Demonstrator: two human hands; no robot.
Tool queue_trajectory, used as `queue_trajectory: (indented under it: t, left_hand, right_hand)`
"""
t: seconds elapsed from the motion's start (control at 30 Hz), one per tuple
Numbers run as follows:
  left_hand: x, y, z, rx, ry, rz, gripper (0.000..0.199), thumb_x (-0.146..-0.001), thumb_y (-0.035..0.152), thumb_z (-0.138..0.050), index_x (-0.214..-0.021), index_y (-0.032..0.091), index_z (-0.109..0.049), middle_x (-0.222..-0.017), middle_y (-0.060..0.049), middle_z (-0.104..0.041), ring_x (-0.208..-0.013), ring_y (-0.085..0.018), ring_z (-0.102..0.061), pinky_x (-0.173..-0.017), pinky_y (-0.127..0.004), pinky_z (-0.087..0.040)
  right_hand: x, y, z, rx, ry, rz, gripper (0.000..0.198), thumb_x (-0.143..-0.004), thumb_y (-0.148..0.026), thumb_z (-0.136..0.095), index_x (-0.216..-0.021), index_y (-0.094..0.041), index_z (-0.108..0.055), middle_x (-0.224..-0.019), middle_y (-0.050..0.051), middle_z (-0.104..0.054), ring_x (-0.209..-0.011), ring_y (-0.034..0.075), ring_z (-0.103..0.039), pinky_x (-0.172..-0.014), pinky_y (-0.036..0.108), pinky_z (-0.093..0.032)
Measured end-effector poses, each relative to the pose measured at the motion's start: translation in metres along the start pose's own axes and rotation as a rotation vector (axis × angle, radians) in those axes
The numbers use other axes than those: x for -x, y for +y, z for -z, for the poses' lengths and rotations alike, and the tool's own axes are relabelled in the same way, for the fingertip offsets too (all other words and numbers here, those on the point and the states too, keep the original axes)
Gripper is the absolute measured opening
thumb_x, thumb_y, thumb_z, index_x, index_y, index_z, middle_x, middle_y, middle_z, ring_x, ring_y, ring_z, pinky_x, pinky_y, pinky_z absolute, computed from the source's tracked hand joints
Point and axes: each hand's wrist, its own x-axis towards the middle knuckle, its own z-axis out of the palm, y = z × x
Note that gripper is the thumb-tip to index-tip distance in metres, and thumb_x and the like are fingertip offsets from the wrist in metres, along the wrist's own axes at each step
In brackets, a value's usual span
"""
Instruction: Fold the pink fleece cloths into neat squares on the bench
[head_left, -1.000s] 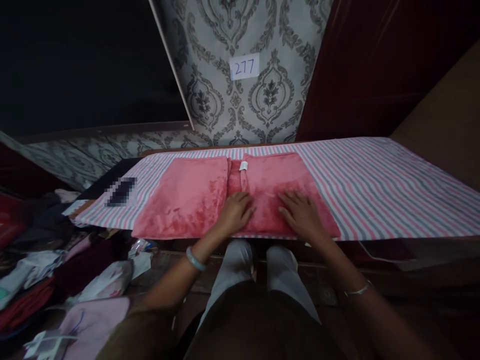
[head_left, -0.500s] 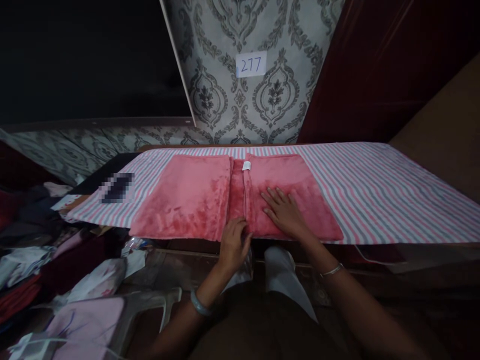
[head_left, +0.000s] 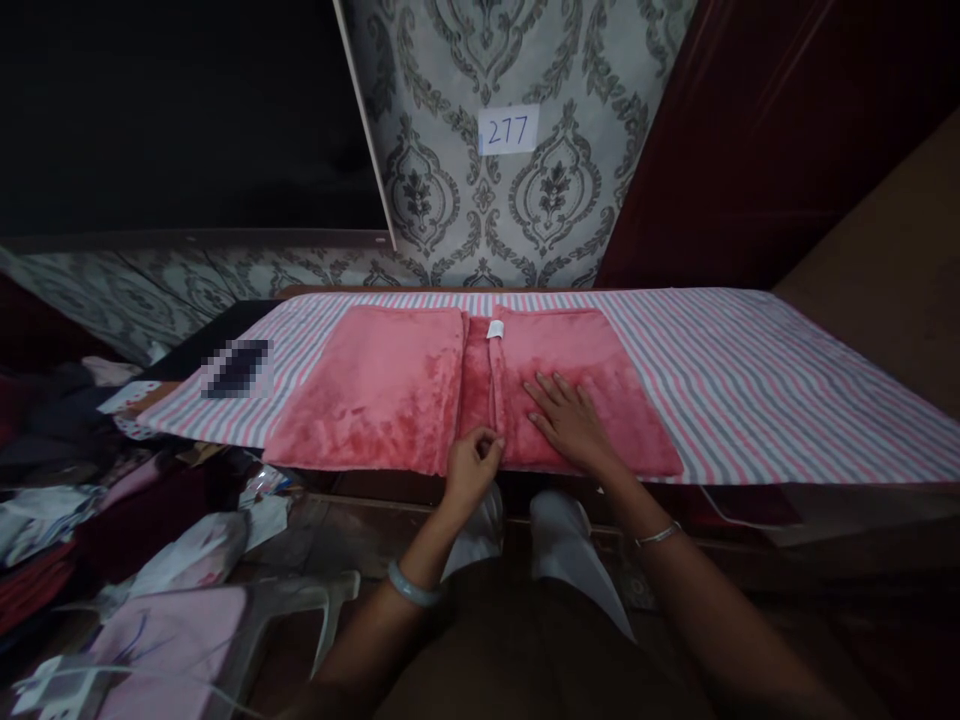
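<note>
Head view looks down on a plush pink garment (head_left: pixel 420 385) of soft, fleecy pile, folded into a broad flat rectangle on the worktop, which is covered by a thin striped cloth (head_left: pixel 750 370) in pink, grey and white. Its two outer panels meet near the middle, leaving a narrow darker strip with a raised seam and a small white label (head_left: pixel 495 329) at the far end. The left hand (head_left: pixel 472 465) is at the near edge of that strip, its grip closed in a pinch on the fabric's hem between thumb and fingers. The right hand (head_left: pixel 566 420) lies flat, its grip open with fingers spread, pressing on the right panel just beside the seam. A pale round bangle (head_left: pixel 412 588) circles the left wrist; a slim metal bracelet (head_left: pixel 658 535) the right. Crumpled clothes (head_left: pixel 112 560) lie heaped at lower left.
</note>
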Motion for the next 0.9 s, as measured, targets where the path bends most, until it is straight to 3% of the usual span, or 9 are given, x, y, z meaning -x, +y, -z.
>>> queue_trajectory:
  t: [0.13,0.43,0.73,0.9]
  left_hand:
    - [-0.003,-0.008,0.003,0.188,-0.045,0.101,0.042,-0.069,0.058,-0.068,-0.063,0.02,-0.052,-0.056,0.006,-0.041,-0.055,-0.01,-0.036,-0.055,-0.024,-0.028]
    - [-0.003,-0.009,0.007,0.25,-0.11,0.186,0.042,-0.07,0.059,-0.068,-0.068,0.021,-0.051,-0.052,0.008,-0.039,-0.049,-0.008,-0.032,-0.05,-0.022,-0.023]
    - [-0.003,-0.003,0.009,0.186,-0.106,0.149,0.042,-0.07,0.06,-0.066,-0.066,0.02,-0.053,-0.054,0.006,-0.041,-0.053,-0.01,-0.036,-0.053,-0.023,-0.026]
    - [-0.006,0.005,0.005,0.009,-0.126,0.083,0.044,-0.066,0.054,-0.073,-0.056,0.02,-0.047,-0.052,0.006,-0.037,-0.055,-0.009,-0.034,-0.054,-0.025,-0.022]
  right_hand:
    - [0.0,-0.002,0.004,-0.013,-0.024,-0.014,0.056,-0.104,-0.045,-0.032,-0.157,-0.028,-0.035,-0.165,0.003,-0.025,-0.153,0.03,-0.021,-0.12,0.059,-0.023]
    - [-0.001,-0.001,0.001,-0.02,-0.006,-0.011,0.056,-0.103,-0.047,-0.031,-0.156,-0.028,-0.038,-0.165,0.004,-0.028,-0.152,0.03,-0.022,-0.119,0.06,-0.023]
    - [-0.001,0.0,-0.002,-0.015,0.004,-0.003,0.056,-0.103,-0.045,-0.031,-0.157,-0.029,-0.036,-0.165,0.004,-0.027,-0.152,0.031,-0.021,-0.119,0.061,-0.023]
    - [0.0,-0.002,0.001,-0.02,0.001,-0.011,0.056,-0.103,-0.044,-0.032,-0.157,-0.028,-0.037,-0.165,0.003,-0.027,-0.152,0.03,-0.022,-0.119,0.06,-0.023]
